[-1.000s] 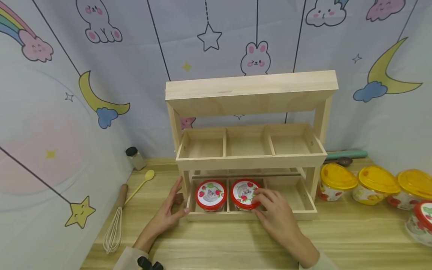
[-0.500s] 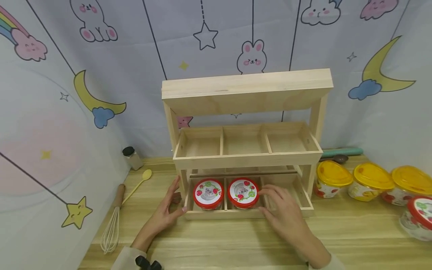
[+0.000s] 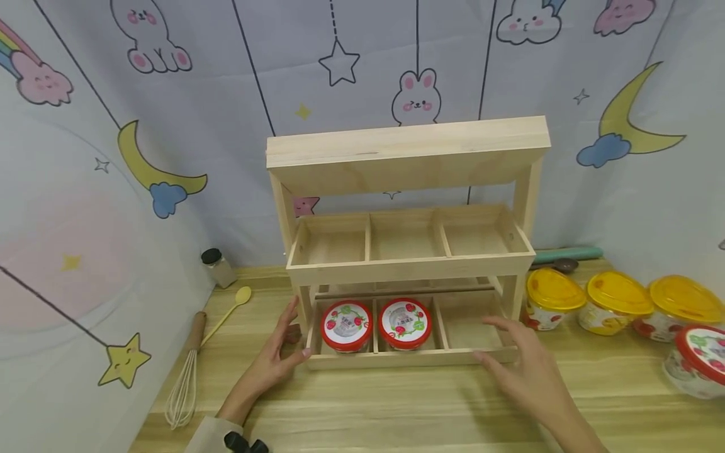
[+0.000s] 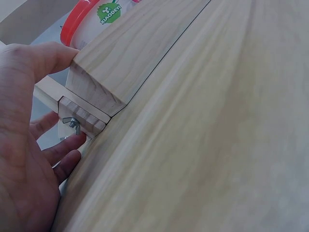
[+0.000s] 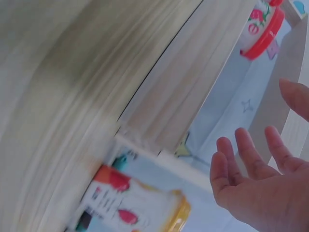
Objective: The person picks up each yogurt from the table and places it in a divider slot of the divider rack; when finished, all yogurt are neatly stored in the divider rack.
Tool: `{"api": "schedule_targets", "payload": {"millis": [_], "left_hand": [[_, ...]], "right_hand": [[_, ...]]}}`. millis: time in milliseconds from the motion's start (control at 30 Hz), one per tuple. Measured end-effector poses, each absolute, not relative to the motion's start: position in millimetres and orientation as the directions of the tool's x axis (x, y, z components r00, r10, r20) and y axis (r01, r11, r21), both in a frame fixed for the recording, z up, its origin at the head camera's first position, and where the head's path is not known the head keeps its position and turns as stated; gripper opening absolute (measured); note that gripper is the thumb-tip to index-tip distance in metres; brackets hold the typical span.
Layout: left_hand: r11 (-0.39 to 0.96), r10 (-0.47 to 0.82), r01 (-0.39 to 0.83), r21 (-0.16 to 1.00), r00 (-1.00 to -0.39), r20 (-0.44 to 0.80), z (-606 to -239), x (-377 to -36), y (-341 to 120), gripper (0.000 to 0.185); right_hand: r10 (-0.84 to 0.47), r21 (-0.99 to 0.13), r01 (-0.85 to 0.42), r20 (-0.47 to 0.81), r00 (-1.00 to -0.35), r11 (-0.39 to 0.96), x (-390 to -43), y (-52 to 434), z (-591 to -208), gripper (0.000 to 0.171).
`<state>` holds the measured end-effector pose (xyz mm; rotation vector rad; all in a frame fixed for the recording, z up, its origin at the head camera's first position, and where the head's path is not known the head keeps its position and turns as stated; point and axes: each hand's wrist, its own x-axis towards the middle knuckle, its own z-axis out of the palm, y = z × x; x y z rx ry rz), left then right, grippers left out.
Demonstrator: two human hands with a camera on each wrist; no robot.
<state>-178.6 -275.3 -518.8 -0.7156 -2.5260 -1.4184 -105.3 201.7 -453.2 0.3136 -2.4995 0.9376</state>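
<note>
Left hand (image 3: pixel 270 365) is braced on the rack's (image 3: pixel 404 154) bottom-left corner, thumb on the front rail, probably to steady it. Right hand (image 3: pixel 529 376) hovers relaxed and empty off the bottom-right corner. Two red-lidded cups (image 3: pixel 347 325) sit in the rack's lower left and middle slots.

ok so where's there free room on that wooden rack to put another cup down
The bottom tray's right compartment is bare, beside the two red-lidded cups, with the right hand in front. All three middle-tier compartments are bare too. Crowded: the table right of the rack, with the yellow-lidded cups.
</note>
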Motion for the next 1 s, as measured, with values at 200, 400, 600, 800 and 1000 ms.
{"api": "schedule_targets", "payload": {"millis": [200, 400, 600, 800, 1000], "left_hand": [[0.463, 0.315, 0.437, 0.771, -0.894, 0.318, -515.3, -178.4, -274.9, 0.102], [0.450, 0.321, 0.452, 0.770, -0.887, 0.333, -514.3, -177.6, -273.7, 0.101], [0.432, 0.332, 0.476, 0.766, -0.874, 0.355, -515.7, -176.7, -274.2, 0.101], [0.432, 0.329, 0.464, 0.773, -0.879, 0.344, -516.0, -176.8, -274.6, 0.101], [0.441, 0.320, 0.445, 0.779, -0.889, 0.327, -516.3, -177.5, -273.6, 0.101]], "right_hand": [[0.020, -0.615, -0.263, 0.414, -0.910, 0.744, -100.7, 226.3, -450.2, 0.061], [0.090, -0.588, -0.193, 0.417, -0.904, 0.785, -95.9, 253.5, -450.7, 0.060], [0.128, -0.574, -0.150, 0.415, -0.901, 0.805, -90.7, 285.3, -452.3, 0.060], [0.199, -0.593, -0.104, 0.423, -0.884, 0.799, -85.8, 311.6, -452.1, 0.060], [0.311, -0.604, -0.006, 0.418, -0.854, 0.797, -80.0, 330.3, -452.3, 0.060]]}}
